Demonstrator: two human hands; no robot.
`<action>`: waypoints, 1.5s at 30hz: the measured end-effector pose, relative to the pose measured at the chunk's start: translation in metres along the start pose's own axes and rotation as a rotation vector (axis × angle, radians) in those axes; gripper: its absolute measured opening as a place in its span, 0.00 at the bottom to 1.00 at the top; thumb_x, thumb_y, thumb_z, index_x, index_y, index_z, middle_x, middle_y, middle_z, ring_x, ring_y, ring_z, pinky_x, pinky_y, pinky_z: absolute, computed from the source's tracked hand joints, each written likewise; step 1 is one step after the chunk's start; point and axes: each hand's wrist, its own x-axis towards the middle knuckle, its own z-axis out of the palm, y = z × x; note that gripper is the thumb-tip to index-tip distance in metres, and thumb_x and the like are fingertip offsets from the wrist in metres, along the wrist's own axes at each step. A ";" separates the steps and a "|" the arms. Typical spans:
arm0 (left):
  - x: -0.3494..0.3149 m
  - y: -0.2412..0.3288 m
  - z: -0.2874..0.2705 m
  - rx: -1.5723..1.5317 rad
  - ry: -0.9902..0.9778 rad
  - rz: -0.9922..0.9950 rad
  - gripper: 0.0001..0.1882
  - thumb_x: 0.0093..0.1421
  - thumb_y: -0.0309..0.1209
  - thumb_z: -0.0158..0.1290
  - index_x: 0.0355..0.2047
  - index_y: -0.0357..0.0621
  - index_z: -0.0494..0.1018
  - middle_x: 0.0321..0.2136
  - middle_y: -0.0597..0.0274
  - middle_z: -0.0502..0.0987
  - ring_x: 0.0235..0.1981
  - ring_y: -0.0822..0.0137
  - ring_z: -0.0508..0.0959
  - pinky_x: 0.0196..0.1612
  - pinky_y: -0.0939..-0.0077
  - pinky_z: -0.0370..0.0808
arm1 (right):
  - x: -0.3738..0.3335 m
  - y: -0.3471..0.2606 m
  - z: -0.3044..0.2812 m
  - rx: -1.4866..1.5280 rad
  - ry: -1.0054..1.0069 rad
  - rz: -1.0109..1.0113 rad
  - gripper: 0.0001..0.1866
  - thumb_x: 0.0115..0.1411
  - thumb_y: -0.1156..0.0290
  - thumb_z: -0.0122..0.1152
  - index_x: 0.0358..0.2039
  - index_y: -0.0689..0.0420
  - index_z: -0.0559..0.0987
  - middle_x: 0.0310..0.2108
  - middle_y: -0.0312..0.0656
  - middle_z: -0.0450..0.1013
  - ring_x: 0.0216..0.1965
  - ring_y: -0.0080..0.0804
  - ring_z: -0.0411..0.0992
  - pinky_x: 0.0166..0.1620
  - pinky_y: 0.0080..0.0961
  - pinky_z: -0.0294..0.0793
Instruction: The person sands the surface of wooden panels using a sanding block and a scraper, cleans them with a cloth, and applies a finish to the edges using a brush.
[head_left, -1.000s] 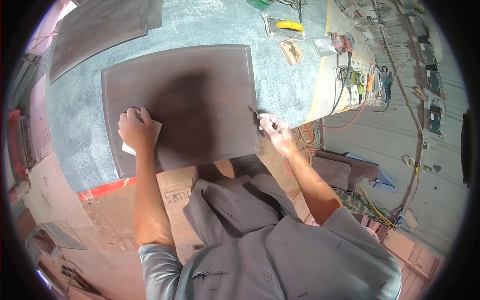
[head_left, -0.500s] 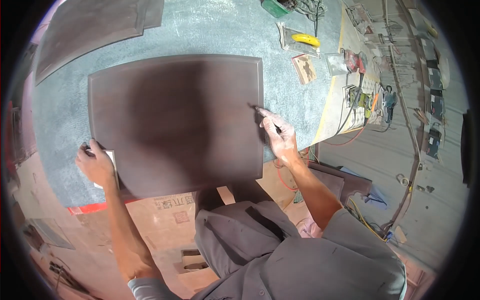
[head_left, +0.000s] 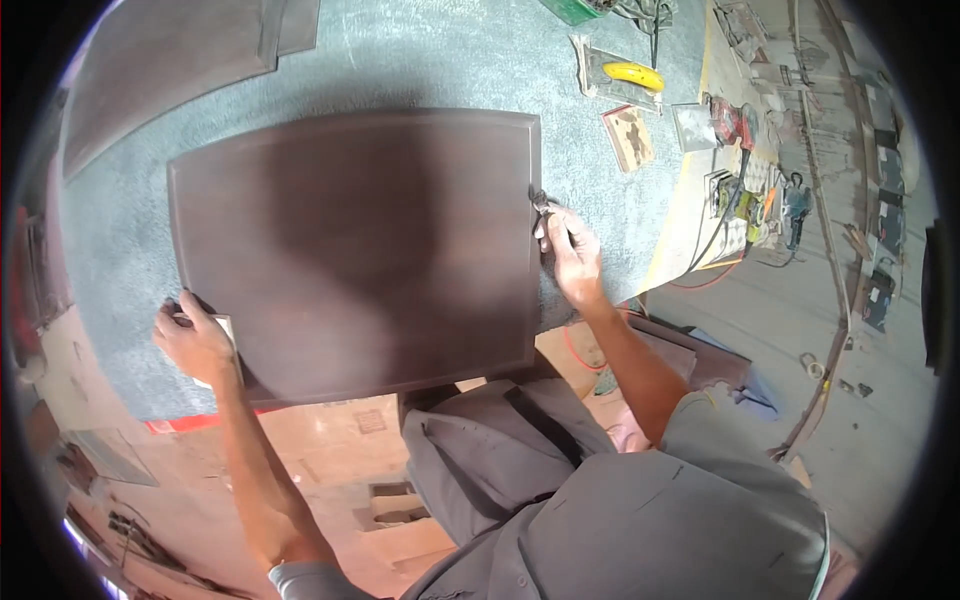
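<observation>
A dark brown panel (head_left: 350,250) with a bevelled border lies on a worn blue-grey table covering (head_left: 110,240). At its right edge my right hand (head_left: 574,262) is closed around a small dark tool (head_left: 541,201). The tool's tip meets the edge, and its exact kind is too small to make out. My left hand (head_left: 196,343) rests at the lower left corner of the panel. Its fingers curl over a flat pale block (head_left: 229,338), mostly hidden beneath the palm.
More brown panels (head_left: 170,70) lie at the far left. On the right are a yellow-handled sanding block (head_left: 632,75), a small wooden block (head_left: 628,138), a red power sander (head_left: 735,122) and a green one (head_left: 735,200) with cords. A green container (head_left: 574,8) stands at the back.
My right hand has shifted up, and the dark tool now sits at the panel's right edge instead of over its face. My left hand stays at the lower left corner with the pale block.
</observation>
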 end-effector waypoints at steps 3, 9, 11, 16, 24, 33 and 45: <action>0.004 -0.020 0.008 0.037 -0.026 0.057 0.30 0.71 0.52 0.51 0.56 0.36 0.76 0.52 0.42 0.74 0.48 0.45 0.79 0.52 0.53 0.75 | 0.014 0.017 -0.009 0.122 -0.050 0.043 0.13 0.79 0.70 0.52 0.50 0.64 0.81 0.30 0.33 0.76 0.29 0.18 0.70 0.37 0.20 0.73; -0.007 -0.040 -0.039 0.133 -0.187 0.028 0.29 0.67 0.51 0.57 0.60 0.45 0.76 0.56 0.39 0.73 0.56 0.41 0.76 0.59 0.52 0.73 | 0.028 0.017 -0.021 0.281 -0.235 0.113 0.14 0.78 0.69 0.52 0.51 0.65 0.81 0.33 0.36 0.77 0.33 0.21 0.73 0.40 0.21 0.76; -0.049 -0.018 -0.057 0.051 -0.093 -0.013 0.31 0.66 0.52 0.58 0.59 0.42 0.76 0.53 0.44 0.75 0.55 0.43 0.77 0.58 0.53 0.74 | 0.027 0.016 -0.029 0.255 -0.268 0.129 0.14 0.78 0.69 0.52 0.51 0.66 0.81 0.34 0.36 0.77 0.34 0.21 0.73 0.40 0.21 0.76; -0.202 -0.002 -0.063 -0.270 -0.097 -0.372 0.41 0.56 0.54 0.73 0.48 0.24 0.72 0.43 0.40 0.79 0.45 0.48 0.81 0.53 0.55 0.77 | 0.027 0.005 -0.044 0.261 -0.458 0.082 0.18 0.78 0.63 0.54 0.57 0.63 0.80 0.36 0.34 0.76 0.36 0.20 0.72 0.42 0.21 0.75; -0.316 0.069 -0.030 -0.634 -0.395 -0.700 0.35 0.62 0.50 0.70 0.56 0.32 0.77 0.51 0.53 0.82 0.50 0.61 0.80 0.56 0.62 0.76 | 0.044 -0.017 -0.064 0.017 -0.601 -0.247 0.15 0.72 0.73 0.61 0.56 0.61 0.84 0.37 0.41 0.78 0.35 0.25 0.73 0.40 0.24 0.74; -0.320 0.087 -0.032 -0.662 -0.406 -0.853 0.37 0.63 0.52 0.68 0.60 0.34 0.74 0.54 0.52 0.81 0.55 0.57 0.78 0.59 0.57 0.74 | 0.089 -0.026 -0.049 -0.335 -0.653 -0.835 0.13 0.66 0.69 0.66 0.50 0.49 0.87 0.36 0.42 0.78 0.33 0.42 0.79 0.35 0.38 0.81; -0.328 0.076 -0.022 -0.666 -0.369 -0.867 0.34 0.65 0.50 0.68 0.60 0.36 0.75 0.53 0.56 0.82 0.53 0.62 0.78 0.58 0.63 0.74 | 0.106 -0.033 -0.022 -0.481 -0.674 -0.963 0.12 0.68 0.67 0.62 0.49 0.45 0.88 0.29 0.41 0.72 0.29 0.36 0.76 0.30 0.35 0.78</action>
